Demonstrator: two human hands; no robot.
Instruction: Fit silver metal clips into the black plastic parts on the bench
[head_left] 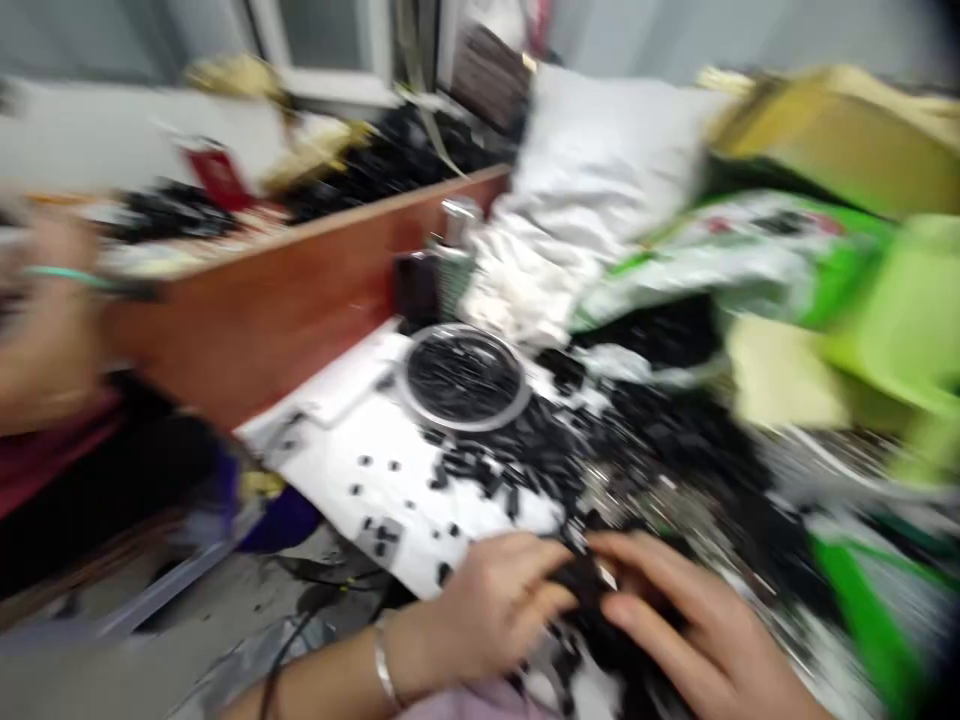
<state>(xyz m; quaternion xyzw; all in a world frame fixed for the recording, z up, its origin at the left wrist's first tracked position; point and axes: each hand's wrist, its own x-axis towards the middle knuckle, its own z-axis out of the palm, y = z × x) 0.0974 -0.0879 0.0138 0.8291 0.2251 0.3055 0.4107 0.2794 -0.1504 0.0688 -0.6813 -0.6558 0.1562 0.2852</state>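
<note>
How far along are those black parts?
Blurry, but roughly: done, a round dish holds a layer of small black pieces. In hand, a clump of black pieces between left hand and right hand. Left, a large black heap on the white sheet.

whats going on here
A person's left hand and right hand are cupped around a clump of small black pieces over a white sheet strewn with more of them. A round clear-rimmed dish sits on the sheet, full of pieces. At far left, a co-worker's hand with a green bracelet shows beside a reddish-brown wooden board.
</note>
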